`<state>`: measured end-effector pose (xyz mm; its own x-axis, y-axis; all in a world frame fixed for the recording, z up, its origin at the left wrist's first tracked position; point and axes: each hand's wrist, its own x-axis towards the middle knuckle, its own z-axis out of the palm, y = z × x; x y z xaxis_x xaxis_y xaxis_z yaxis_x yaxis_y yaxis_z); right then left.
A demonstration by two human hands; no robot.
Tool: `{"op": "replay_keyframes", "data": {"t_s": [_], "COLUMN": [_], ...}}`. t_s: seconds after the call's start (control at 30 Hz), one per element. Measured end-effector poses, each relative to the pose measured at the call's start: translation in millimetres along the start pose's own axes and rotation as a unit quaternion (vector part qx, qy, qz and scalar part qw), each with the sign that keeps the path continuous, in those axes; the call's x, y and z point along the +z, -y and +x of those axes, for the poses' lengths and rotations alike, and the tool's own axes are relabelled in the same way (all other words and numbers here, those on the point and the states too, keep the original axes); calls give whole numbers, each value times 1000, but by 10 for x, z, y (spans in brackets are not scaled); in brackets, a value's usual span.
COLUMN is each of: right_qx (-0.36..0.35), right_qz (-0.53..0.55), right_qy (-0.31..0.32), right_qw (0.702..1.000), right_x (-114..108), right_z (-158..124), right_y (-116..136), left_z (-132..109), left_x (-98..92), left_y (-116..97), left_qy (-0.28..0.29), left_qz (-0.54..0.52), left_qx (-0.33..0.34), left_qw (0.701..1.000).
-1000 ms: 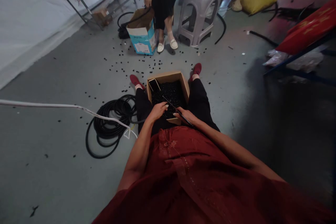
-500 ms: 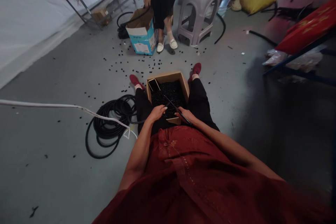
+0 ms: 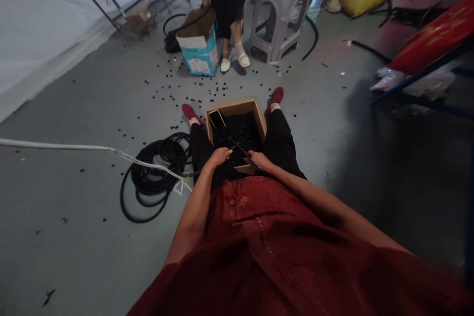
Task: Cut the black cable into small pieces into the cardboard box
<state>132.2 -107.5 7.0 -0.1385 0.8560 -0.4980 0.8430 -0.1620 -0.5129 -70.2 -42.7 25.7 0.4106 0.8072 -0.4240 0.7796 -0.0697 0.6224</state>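
A squarish grey plastic stool (image 3: 283,0) stands left of bulging yellow sacks (image 3: 359,0); farther right, a gold-marked red bundle (image 3: 431,37) slants along a blue metal frame (image 3: 407,82).

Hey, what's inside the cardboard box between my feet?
A heap of small black pieces, with a dark, pale-rimmed rectangular object in the far-left corner of the cardboard box. Anything beneath is hidden; your left hand and right hand partly block the near end.
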Motion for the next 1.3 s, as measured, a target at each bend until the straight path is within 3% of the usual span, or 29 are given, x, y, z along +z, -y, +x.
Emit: {"op": "replay_keyframes", "data": {"t_s": [0.33, 0.53, 0.7, 0.97, 1.3], "right_qx": [18, -5, -32, -77, -56], "right_qz": [-2, 151, 217, 147, 141], "right_qy": [-13, -7, 10, -3, 9], "right_qw": [1000, 989, 976, 986, 988], "right_x": [-36, -219, -319, -316, -402], "right_z": [-24, -229, -415, -438, -462], "right_y": [19, 30, 74, 80, 244], "left_z": [-4, -125, -219, -291, -310], "left_x": [57, -64, -171, -187, -163], "left_y": [66, 59, -92, -288, -365], "left_qy": [-12, -53, -94, -125, -116], "left_qz": [-10, -67, -117, -128, -110], "left_qx": [-10, -2, 22, 27, 38], "left_qw": [1000, 996, 988, 983, 986]}}
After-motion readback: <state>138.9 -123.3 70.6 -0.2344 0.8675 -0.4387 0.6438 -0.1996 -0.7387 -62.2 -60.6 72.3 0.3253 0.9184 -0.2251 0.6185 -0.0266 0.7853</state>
